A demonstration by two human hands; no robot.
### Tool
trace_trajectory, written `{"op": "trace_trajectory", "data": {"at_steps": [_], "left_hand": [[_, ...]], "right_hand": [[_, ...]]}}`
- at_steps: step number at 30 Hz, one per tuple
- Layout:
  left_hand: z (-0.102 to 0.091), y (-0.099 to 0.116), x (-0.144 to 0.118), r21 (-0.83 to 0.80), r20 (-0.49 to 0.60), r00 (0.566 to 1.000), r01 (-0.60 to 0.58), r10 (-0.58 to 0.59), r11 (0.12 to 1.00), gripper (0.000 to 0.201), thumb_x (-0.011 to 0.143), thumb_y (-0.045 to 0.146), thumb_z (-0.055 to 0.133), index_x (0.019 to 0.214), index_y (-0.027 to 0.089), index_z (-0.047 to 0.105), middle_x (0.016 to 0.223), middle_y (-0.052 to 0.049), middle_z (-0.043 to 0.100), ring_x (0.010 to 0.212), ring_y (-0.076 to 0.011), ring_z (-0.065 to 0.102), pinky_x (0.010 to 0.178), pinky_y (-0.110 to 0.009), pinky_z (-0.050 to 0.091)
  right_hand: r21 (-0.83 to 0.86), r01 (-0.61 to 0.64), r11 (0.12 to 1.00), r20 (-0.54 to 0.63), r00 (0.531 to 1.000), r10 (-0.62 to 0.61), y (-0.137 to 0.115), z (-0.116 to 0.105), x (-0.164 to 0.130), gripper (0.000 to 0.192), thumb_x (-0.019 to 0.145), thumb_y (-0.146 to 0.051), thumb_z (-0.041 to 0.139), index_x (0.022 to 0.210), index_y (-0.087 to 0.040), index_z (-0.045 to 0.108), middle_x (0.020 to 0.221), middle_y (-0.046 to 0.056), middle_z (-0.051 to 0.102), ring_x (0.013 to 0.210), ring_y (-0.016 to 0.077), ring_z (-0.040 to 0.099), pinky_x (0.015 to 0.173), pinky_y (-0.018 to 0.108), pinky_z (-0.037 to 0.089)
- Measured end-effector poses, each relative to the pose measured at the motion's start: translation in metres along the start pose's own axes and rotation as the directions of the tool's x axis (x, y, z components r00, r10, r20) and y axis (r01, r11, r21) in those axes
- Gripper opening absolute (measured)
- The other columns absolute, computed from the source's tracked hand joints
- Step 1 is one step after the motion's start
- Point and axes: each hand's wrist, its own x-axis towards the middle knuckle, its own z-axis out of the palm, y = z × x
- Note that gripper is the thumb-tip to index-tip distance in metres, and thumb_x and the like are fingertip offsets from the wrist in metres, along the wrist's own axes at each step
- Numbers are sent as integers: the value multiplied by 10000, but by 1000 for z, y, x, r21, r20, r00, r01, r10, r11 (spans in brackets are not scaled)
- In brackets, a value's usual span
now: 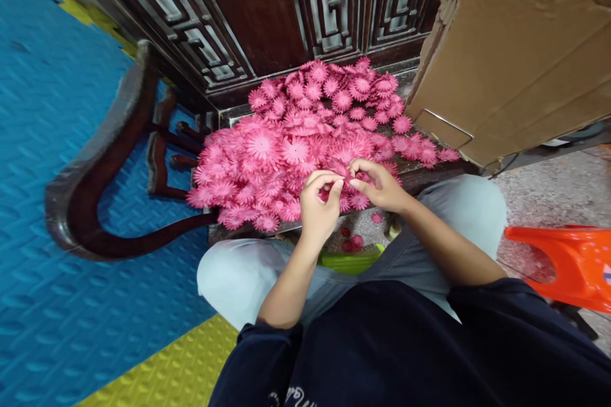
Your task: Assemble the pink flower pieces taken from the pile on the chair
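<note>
A heap of pink artificial flower heads (262,146) covers the dark wooden bench seat in front of me, with larger layered ones at the left and smaller ones at the back and right. Over the front edge of this heap, my left hand (321,203) pinches a pink artificial flower (340,168) between thumb and forefinger. My right hand (379,184) meets it from the right, its thumb and forefinger pinched on the same flower. My fingers partly cover that flower, so its full shape is hidden.
A curved wooden armrest (79,203) stands at the left beside blue floor matting (38,140). At the right rises a large cardboard sheet (520,44). An orange plastic stool (573,261) is by my right knee. Pink pieces (356,241) lie on the floor between my legs.
</note>
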Motion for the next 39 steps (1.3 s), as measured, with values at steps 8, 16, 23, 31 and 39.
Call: {"op": "trace_trajectory", "data": {"at_steps": [8,16,23,31,39], "left_hand": [[2,2,-6,276,-24,994,-94,105,957,77,813,193,570,768,190,632,848,-25,644,856,-167,559,815,-319,396],[4,2,-4,275,-23,997,-69,78,959,81,810,228,578,797,190,648,884,-39,644,904,-188,556,854,-343,388],[-5,-5,6,-173,109,988,129,-111,977,98,737,260,670,808,197,699,846,-20,619,764,-120,560,712,-250,432],[-7,-11,8,-404,220,956,269,-192,874,106,675,281,733,768,230,732,759,5,592,731,-104,532,714,-240,401],[-5,-10,8,-347,227,955,265,-193,900,187,743,384,660,744,198,676,756,3,567,744,-118,511,743,-247,387]], "right_hand": [[-38,-14,999,-11,1000,14,5,4,-2,223,847,-388,500,781,-183,443,744,17,476,727,147,459,698,292,390],[-90,47,995,-48,998,-51,7,2,-1,162,848,-320,504,783,-181,452,740,17,486,712,144,466,688,287,388],[1,-9,1000,-49,999,9,2,-1,1,271,842,-444,509,775,-186,461,739,13,467,714,141,444,691,290,379],[133,-90,987,49,995,84,-2,-3,0,313,826,-483,523,751,-187,456,709,-6,437,685,124,413,659,270,355],[163,-85,983,62,995,75,-3,-2,-1,299,823,-461,541,748,-181,468,711,-8,433,691,118,407,662,257,349]]}}
